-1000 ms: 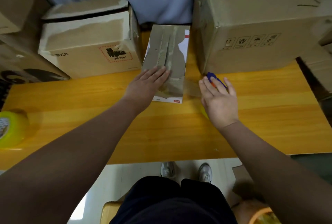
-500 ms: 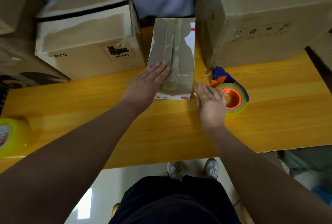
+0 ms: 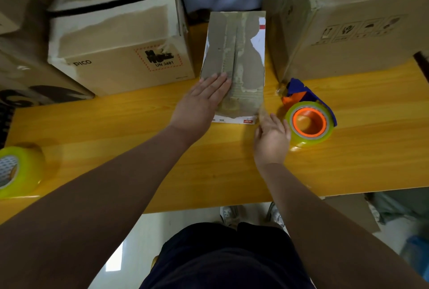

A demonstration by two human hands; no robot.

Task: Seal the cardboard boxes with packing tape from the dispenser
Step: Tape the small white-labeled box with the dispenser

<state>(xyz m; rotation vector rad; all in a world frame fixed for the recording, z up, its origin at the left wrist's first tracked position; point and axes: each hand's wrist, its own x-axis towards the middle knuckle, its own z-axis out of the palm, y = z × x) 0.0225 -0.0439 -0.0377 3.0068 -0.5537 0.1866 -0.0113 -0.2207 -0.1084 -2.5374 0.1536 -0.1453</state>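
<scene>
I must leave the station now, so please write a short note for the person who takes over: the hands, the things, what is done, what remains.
Left hand: open, flat on top of the small box.
Right hand: open, holding nothing, between that box's near right corner and the tape dispenser.
The tape dispenser lies on the table, held by no hand; a spare tape roll sits at the table's left end.
Done: tape seems to run along the small box's top, hard to confirm.
Left: probably the PICO box, whose lid shows a dark gap.
</scene>
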